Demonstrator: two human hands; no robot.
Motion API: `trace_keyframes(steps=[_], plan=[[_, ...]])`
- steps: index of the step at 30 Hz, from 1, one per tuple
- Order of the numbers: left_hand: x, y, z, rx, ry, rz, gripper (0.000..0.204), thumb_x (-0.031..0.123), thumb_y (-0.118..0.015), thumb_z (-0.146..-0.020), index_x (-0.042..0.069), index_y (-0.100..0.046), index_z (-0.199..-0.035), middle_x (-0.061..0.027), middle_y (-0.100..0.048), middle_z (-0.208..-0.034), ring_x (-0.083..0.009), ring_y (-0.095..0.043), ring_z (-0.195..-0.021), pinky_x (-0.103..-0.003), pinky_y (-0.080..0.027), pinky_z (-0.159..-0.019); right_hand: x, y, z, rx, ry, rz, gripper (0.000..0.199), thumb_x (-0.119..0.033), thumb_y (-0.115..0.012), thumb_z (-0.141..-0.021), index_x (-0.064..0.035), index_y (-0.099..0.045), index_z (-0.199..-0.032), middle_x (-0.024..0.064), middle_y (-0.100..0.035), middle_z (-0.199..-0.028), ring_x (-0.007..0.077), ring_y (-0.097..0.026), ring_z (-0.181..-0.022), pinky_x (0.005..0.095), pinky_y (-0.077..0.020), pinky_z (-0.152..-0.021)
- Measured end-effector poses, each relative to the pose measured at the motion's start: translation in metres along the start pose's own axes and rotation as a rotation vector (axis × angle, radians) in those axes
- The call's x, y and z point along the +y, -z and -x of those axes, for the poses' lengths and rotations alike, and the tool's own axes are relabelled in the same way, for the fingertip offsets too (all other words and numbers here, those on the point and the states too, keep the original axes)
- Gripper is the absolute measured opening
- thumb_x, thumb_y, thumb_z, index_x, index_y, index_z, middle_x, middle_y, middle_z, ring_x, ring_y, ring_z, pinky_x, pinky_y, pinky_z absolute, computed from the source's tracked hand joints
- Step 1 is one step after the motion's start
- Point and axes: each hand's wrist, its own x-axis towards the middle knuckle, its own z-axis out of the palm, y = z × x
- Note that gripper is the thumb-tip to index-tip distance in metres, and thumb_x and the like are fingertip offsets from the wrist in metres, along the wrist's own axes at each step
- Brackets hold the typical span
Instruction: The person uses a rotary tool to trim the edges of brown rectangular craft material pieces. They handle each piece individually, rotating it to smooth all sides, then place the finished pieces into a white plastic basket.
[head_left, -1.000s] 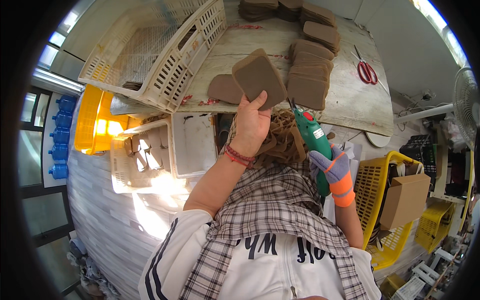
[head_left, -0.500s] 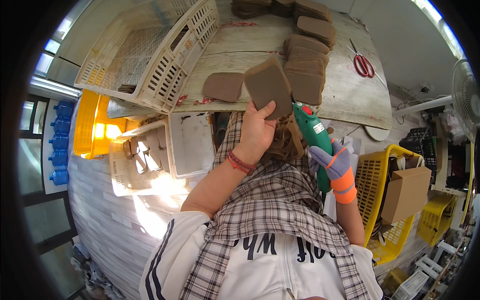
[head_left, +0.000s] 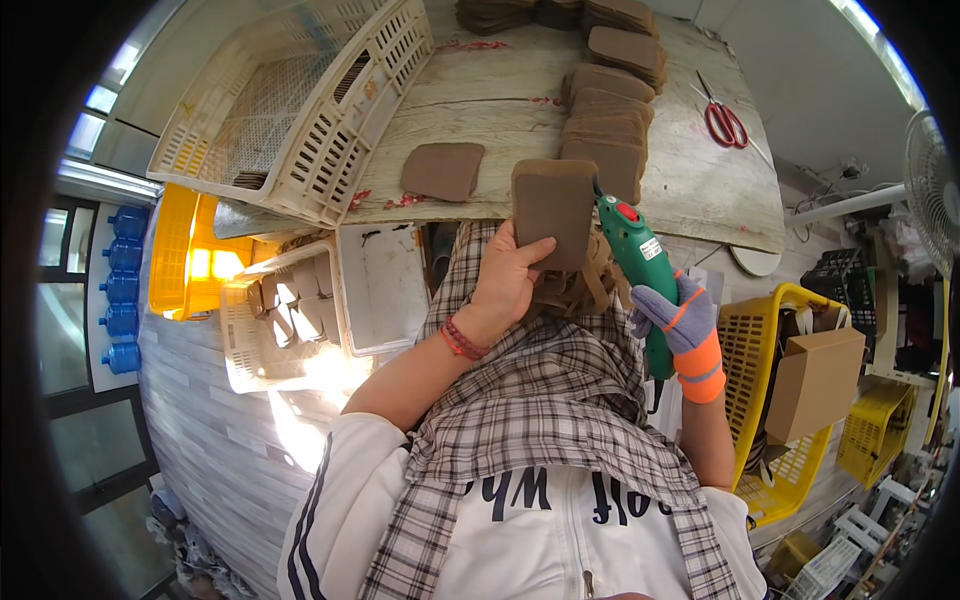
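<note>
My left hand, bare and with a red bead bracelet, grips the lower edge of a brown rounded pad, thumb on top. A lighter brown border shows along the pad's top and right side. In a purple and orange glove, my right hand is wrapped round green electric scissors with a red switch. Their dark tip meets the pad's upper right edge. Brown strips lie in my lap below the pad. A single brown pad rests on the table to the left.
Stacks of brown pads run along the wooden table. Red-handled scissors lie at its right. A white crate stands at the left, and a yellow basket with a cardboard box sits right of me.
The pad has turned more upright and come slightly lower and to the right. My right hand and the electric scissors have shifted a little right, their tip now higher along the pad's right side.
</note>
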Motion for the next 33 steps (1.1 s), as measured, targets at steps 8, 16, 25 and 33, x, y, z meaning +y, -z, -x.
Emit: trace_keyframes(steps=[8,16,25,33], plan=[[0.055,0.028,-0.004,-0.113,0.072,-0.517,0.044,-0.009,-0.055,-0.082,-0.003,-0.05,-0.126,-0.0086,-0.061,-0.115,-0.0145,-0.061,-0.1,-0.028,-0.05,-0.089,-0.004,0.017,0.014,-0.09,-0.049,0.123,0.041,-0.017,-0.076,-0.077,0.0021,-0.057,-0.108,0.003,-0.062,-0.075,0.0073,-0.057,-0.059,0.0215,-0.047,-0.051],[0.084,0.032,-0.001,-0.216,0.246,-0.797,0.048,-0.006,-0.06,-0.077,-0.002,-0.053,-0.125,-0.0047,-0.063,-0.108,-0.0095,-0.059,-0.094,-0.024,-0.048,-0.083,0.001,0.009,0.02,-0.13,0.014,0.24,0.043,-0.018,-0.078,-0.075,0.0022,-0.057,-0.107,0.0024,-0.062,-0.076,0.006,-0.056,-0.06,0.0204,-0.0461,-0.052],[0.077,0.031,0.01,-0.253,0.341,-0.772,0.049,-0.007,-0.06,-0.075,0.001,-0.056,-0.123,-0.0027,-0.064,-0.107,-0.0087,-0.058,-0.094,-0.024,-0.046,-0.084,0.003,-0.003,0.015,-0.145,0.002,0.18,0.042,-0.02,-0.078,-0.076,0.0024,-0.057,-0.105,0.0028,-0.062,-0.074,0.0054,-0.056,-0.058,0.0196,-0.0451,-0.052],[0.105,0.035,0.008,-0.271,0.208,-1.09,0.023,-0.007,-0.062,-0.075,0.001,-0.057,-0.096,-0.0009,-0.062,-0.091,-0.0079,-0.057,-0.085,-0.023,-0.046,-0.077,-0.006,-0.002,0.015,-0.214,-0.059,0.257,0.041,-0.021,-0.079,-0.075,0.0018,-0.058,-0.103,0.0025,-0.062,-0.072,0.0043,-0.056,-0.058,0.0198,-0.0446,-0.052]])
